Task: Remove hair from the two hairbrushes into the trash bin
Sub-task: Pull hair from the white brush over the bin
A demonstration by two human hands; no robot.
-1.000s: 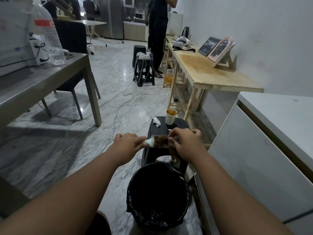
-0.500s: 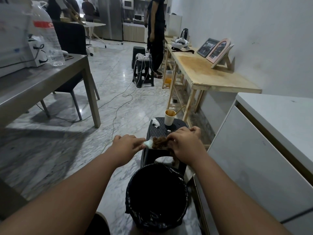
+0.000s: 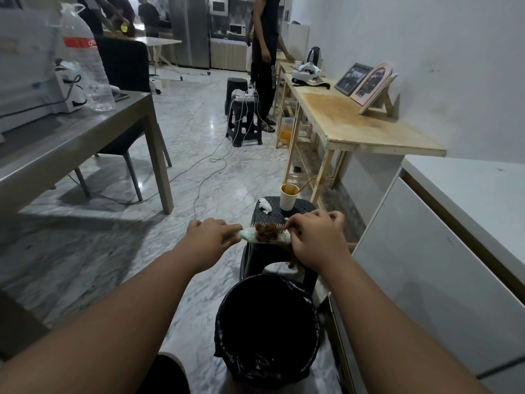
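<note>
1. Round trash bin lined with crinkled black plastic; its inside is too dark to read.
2. Beyond it, the left hand grips the pale hairbrush by its handle.
3. The right hand pinches matted brown hair on the bristles.
4. Paper cup holds a thin stick.

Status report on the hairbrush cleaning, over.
Left hand grips the hairbrush by its handle. Right hand pinches the hair clump, most of it not yet off. Trash bin open just below, nothing in between.
</note>
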